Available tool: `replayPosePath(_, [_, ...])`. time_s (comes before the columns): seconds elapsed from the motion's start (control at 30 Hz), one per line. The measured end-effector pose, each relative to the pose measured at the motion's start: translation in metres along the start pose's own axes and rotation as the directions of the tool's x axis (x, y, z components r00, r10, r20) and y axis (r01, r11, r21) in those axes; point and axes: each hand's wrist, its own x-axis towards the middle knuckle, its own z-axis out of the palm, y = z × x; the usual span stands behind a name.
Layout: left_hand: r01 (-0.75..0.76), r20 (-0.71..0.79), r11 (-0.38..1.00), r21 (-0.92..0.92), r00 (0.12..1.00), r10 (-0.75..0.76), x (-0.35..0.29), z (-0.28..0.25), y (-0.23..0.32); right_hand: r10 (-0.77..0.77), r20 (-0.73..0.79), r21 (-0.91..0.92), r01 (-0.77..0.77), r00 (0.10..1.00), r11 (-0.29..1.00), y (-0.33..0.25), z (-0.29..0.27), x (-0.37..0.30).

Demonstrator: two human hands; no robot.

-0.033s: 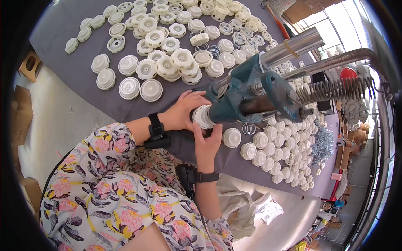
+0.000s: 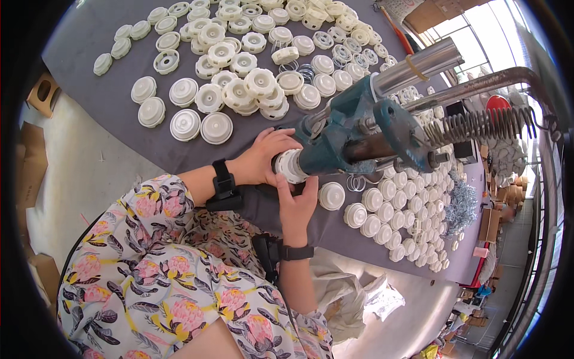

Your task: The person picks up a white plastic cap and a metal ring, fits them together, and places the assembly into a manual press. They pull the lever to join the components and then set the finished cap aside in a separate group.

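A round white plastic cap (image 2: 291, 167) with a notched rim sits beneath the green hand press (image 2: 338, 122), right up against its ram. My left hand (image 2: 261, 157) curls around the cap's far and left side, fingers bent over it. From the near side my right hand (image 2: 298, 209) grips the same cap, its thumb and fingers spread to either side of the rim. The cap's underside and some of my fingertips are hidden. Just right of my right hand lies a loose white cap (image 2: 331, 196), with thin wire spring rings (image 2: 356, 183) beside it.
Notched white caps (image 2: 243, 93) crowd the far left of the grey-covered table (image 2: 84, 42). Rows of caps (image 2: 387, 210) and a heap of metal springs (image 2: 462, 205) lie at the right. The press's long lever (image 2: 478, 84) and coil spring (image 2: 478, 127) reach out to the right.
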Motion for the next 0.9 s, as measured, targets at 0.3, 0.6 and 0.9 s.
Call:
replayPosePath(0.3, [-0.079, 0.254, 0.997, 0.004, 0.964, 0.076, 0.013, -0.014, -0.021, 0.026, -0.097, -0.049, -0.030, 0.995, 0.998, 0.006, 0.002, -0.011])
replayPosePath(0.6, [-0.084, 0.294, 0.995, 0.056, 0.954, 0.064, 0.014, -0.017, -0.013, -0.072, -0.029, -0.324, 0.059, 0.997, 0.944, -0.013, -0.011, 0.003])
replayPosePath(0.9, [0.014, 0.018, 0.998, 0.061, 1.000, -0.015, 0.008, 0.009, -0.005, -0.012, 0.025, -0.124, 0.015, 1.000, 0.992, -0.012, -0.014, 0.010])
